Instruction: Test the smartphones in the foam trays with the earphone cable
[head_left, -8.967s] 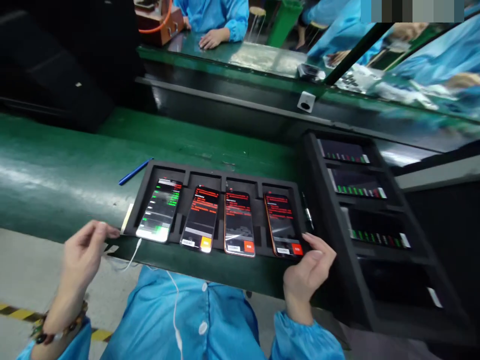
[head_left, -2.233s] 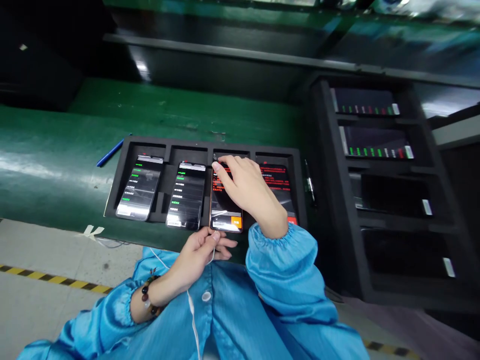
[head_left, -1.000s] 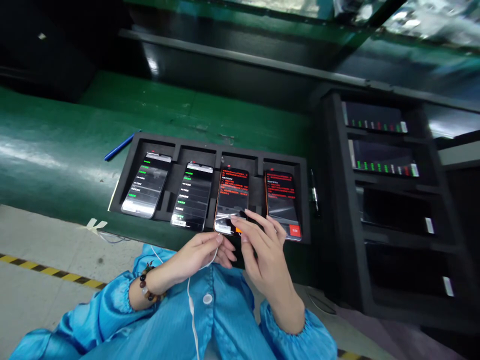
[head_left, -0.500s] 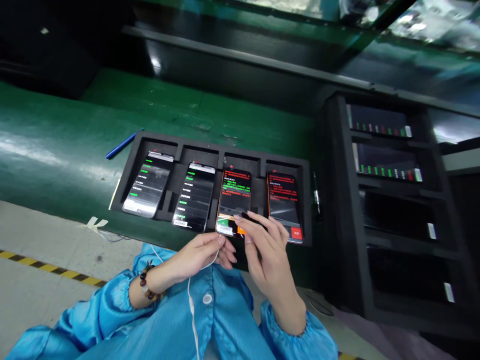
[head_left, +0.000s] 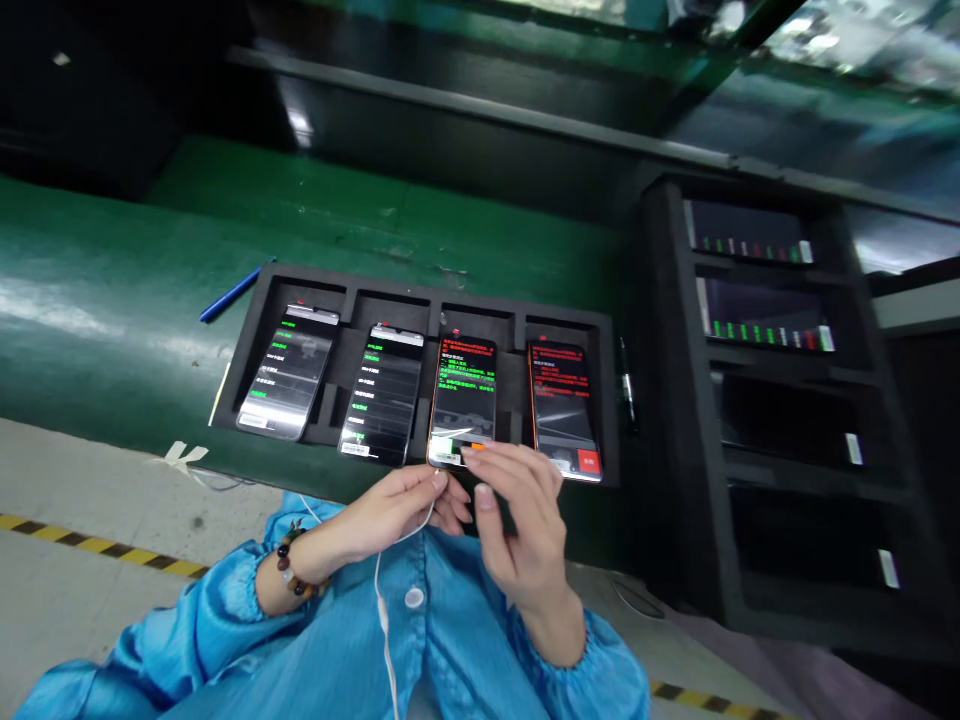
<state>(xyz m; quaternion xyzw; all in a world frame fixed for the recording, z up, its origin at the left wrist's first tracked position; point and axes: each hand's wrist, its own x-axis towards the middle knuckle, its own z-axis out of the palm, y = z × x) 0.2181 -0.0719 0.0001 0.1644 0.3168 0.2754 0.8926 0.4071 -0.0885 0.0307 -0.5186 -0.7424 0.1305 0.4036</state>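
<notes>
In a black foam tray (head_left: 435, 318) lie a first phone (head_left: 289, 372), a second phone (head_left: 381, 393), a third phone (head_left: 463, 385) and a fourth phone (head_left: 562, 405), all with lit screens. At the bottom edge of the third phone, my left hand (head_left: 401, 508) pinches the end of a white cable (head_left: 385, 622); the plug is mostly hidden by the fingers. My right hand (head_left: 525, 515) hovers with fingers apart over that phone's lower right corner, holding nothing. Whether a fingertip touches the screen I cannot tell. Red and green text fills the third screen's upper part.
A blue pen (head_left: 234, 292) lies left of the tray, and a dark pen with a silvery barrel (head_left: 628, 385) to its right. Farther right, a second black tray (head_left: 709, 470) holds several phones. The green table's (head_left: 360, 225) front edge runs just below the phones.
My right hand has shifted slightly down and left, its fingers drawing back from across the third phone's lower screen. My left hand keeps its pinch on the cable end.
</notes>
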